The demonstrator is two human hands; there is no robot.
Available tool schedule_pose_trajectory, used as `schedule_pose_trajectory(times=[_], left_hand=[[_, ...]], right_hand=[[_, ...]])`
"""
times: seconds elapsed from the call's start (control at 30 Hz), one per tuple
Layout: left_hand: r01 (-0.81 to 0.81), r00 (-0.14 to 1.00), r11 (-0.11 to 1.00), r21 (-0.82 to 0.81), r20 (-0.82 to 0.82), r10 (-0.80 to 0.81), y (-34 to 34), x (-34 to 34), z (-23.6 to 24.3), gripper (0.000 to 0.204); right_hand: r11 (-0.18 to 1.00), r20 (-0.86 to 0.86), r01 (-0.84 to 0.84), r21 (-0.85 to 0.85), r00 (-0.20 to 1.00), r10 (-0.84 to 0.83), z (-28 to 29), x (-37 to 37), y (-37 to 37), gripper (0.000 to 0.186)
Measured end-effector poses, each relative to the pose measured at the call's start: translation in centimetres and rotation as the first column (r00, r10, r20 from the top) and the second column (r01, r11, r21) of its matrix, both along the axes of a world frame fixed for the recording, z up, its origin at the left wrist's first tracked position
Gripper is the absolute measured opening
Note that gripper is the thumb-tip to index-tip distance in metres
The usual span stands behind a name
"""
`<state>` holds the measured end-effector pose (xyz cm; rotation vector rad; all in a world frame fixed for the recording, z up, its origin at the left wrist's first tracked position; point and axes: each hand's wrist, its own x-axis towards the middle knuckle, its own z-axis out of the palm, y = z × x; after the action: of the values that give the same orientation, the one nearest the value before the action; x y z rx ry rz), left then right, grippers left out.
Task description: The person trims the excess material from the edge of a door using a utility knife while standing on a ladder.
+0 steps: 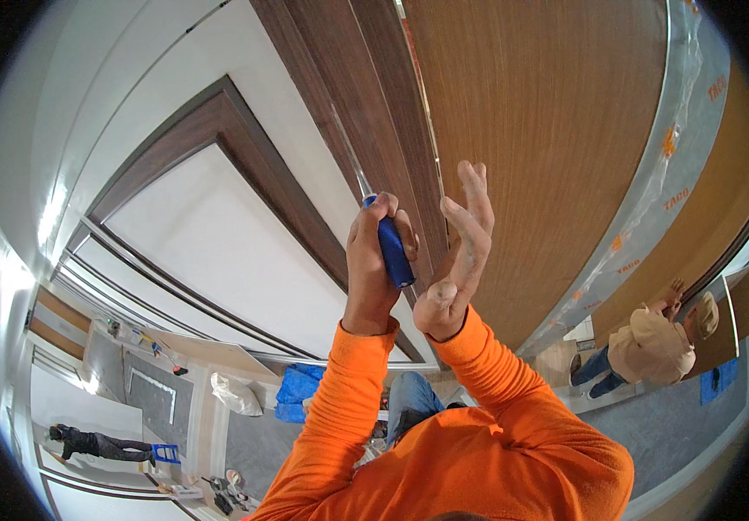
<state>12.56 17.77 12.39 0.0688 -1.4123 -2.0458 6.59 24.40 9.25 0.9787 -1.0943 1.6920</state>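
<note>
My left hand is closed around the blue handle of a screwdriver. Its long thin metal shaft points up and away, lying over a dark brown wood trim. To the right, my right hand is raised with its fingers extended and apart, holding nothing. It is beside the seam between the dark trim and a large brown wood-grain panel; whether its fingers touch the panel I cannot tell. The tip of the screwdriver is hard to make out against the trim.
A white panel with a dark frame stands on the left. Clear printed film runs down the brown panel's right side. One person in a beige top stands at right; another in dark clothes is at far lower left. Blue sheeting lies below.
</note>
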Motion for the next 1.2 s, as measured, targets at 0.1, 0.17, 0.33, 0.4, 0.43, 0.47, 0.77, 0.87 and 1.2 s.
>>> schedule_pose_trajectory(times=[0.1,0.17,0.33,0.4,0.43,0.47,0.77,0.87,1.2], left_hand=[[0.069,0.997,0.996,0.059,-0.036,-0.067,-0.4,-0.3,-0.4,0.027],[0.096,0.994,0.993,0.073,-0.06,-0.092,-0.7,-0.4,-0.9,0.026],[0.126,0.991,0.988,0.091,-0.046,-0.122,-0.9,-0.3,-1.1,0.025],[0.127,0.991,0.987,0.101,-0.057,-0.121,-0.5,-0.1,-0.8,0.024],[0.127,0.991,0.986,0.106,-0.063,-0.121,-0.4,-0.1,-0.7,0.024],[0.1,0.995,0.987,0.128,-0.032,-0.097,-0.1,-0.2,-0.7,0.024],[0.11,0.993,0.979,0.174,-0.061,-0.101,0.0,-0.8,-1.0,0.024],[0.11,0.991,0.978,0.178,-0.09,-0.096,-0.1,-1.1,-1.2,0.025],[0.094,0.993,0.969,0.23,-0.085,-0.077,0.3,-1.7,-0.2,0.023]], right_hand=[[0.999,0.001,-0.029,0.015,1.0,0.029,-0.4,0.0,0.0,0.076],[0.996,0.009,-0.092,0.019,0.996,0.092,-0.9,0.1,-0.1,0.075],[0.978,0.041,-0.208,0.022,0.977,0.207,-1.8,0.2,-0.3,0.073],[0.976,0.043,-0.216,0.017,0.976,0.215,-1.9,0.2,-0.4,0.072],[0.975,0.044,-0.22,0.014,0.975,0.219,-1.9,0.2,-0.5,0.072],[0.975,0.041,-0.22,0.016,0.975,0.219,-1.9,0.1,-0.5,0.072],[0.971,0.035,-0.239,0.017,0.971,0.238,-1.6,0.0,-0.9,0.07],[0.978,0.003,-0.207,0.001,0.978,0.207,-1.2,-0.1,-0.6,0.069],[0.998,-0.03,-0.027,-0.052,0.999,0.026,0.7,-0.5,-0.3,0.095]])
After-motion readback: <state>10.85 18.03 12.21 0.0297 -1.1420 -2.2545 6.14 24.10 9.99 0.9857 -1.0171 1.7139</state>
